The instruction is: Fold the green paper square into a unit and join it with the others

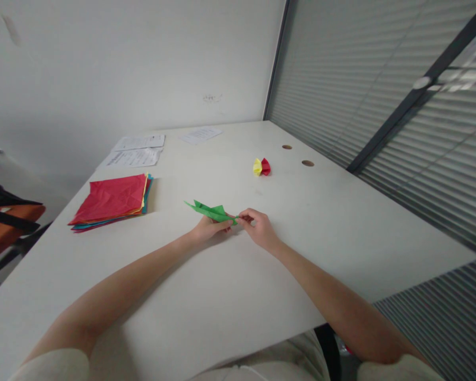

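A piece of folded green paper (210, 210) is held just above the table, its pointed flaps spreading to the left. My left hand (211, 227) is closed around its lower right part, thumb on top. At the paper's narrow right end, my right hand (257, 226) pinches the tip between thumb and fingers. Farther back and to the right lie a yellow folded paper piece (257, 167) and a red folded paper piece (265, 166), side by side and touching.
A stack of coloured paper sheets (115, 197), red on top, lies on the left of the white table (190, 317). Printed sheets (137, 151) rest near the wall. Two round holes (308, 163) pierce the table's right side, beside window blinds (325, 95). An orange chair (11, 227) stands at left.
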`<state>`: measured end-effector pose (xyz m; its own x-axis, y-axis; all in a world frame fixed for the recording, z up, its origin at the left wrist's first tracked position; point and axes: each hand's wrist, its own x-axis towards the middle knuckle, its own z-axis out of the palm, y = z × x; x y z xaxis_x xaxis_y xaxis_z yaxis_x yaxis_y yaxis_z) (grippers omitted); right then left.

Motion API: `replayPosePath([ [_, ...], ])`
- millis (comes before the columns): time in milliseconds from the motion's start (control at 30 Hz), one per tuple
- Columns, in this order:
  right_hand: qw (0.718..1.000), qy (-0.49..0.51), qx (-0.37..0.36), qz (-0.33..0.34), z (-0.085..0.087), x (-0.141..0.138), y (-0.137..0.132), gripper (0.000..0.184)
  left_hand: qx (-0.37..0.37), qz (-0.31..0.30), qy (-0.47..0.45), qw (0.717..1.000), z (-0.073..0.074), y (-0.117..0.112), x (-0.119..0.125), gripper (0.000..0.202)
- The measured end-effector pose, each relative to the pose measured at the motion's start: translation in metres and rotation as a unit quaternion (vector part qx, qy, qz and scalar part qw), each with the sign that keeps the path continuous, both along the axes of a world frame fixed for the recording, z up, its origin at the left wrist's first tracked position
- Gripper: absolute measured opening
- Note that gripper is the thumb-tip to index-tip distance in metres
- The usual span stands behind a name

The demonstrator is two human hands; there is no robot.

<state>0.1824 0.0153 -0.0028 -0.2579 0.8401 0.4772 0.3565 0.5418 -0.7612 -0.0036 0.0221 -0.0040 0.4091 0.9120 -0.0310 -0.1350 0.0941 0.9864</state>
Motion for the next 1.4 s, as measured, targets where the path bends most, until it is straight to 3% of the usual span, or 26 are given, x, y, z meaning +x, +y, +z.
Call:
replayPosePath([
  [433, 1.0, -0.017, 0.002, 0.002, -0.0017, 0.0028, 0.0045, 0.01, -0.002, 0.013, -0.055, 0.998, -0.0069, 0.0019, -0.0002, 0.032],
  [833, 0.999, -0.042, -0.004, 0.014, 0.0013, 0.0006, 0.0015, 0.01, 0.042, 0.012, -0.002, 0.999, -0.001, -0.0023, 0.0029, 0.027],
  [1033, 0.999, -0.045, -0.015, 0.026, 0.0026, 0.0012, -0.0003, 0.011, 0.029, 0.04, 0.005, 0.999, -0.0007, -0.0026, 0.0049, 0.024],
  [1400, 0.998, -0.049, -0.02, 0.022, 0.0017, 0.0023, 0.0001, 0.011, 0.009, 0.037, 0.004, 0.999, 0.0014, -0.004, 0.0049, 0.024],
])
